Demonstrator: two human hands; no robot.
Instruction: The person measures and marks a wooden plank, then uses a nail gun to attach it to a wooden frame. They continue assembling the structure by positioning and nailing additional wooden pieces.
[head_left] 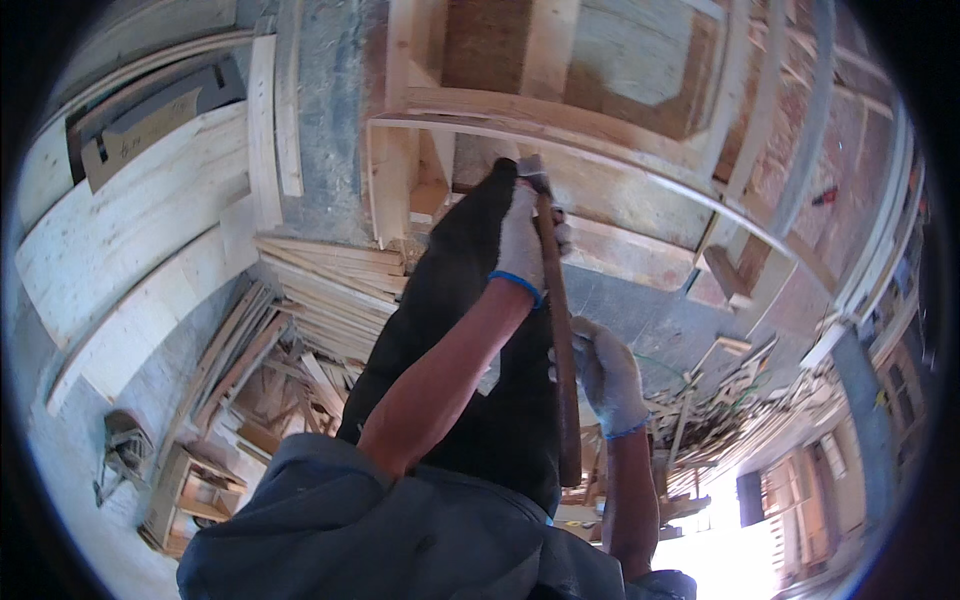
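Note:
My left hand (519, 240), in a white glove with a blue cuff, is closed round a hammer (563, 370) just below its metal head. The hammer's long brown wooden handle runs back toward my body. Beside the handle is my right hand (608, 375), gloved the same way, with its fingers bent. The handle hides part of those fingertips, and what they hold cannot be made out. Beyond my left hand lies a wooden frame (560, 115) of pale boards with a panel inside.
Stacked wooden strips (325, 300) lie left of my legs, near a pale curved board (150, 310). A cardboard piece (150, 135) rests on boards at the far left. Wood scraps (720, 410) are heaped at right. A small red object (825, 197) lies far right.

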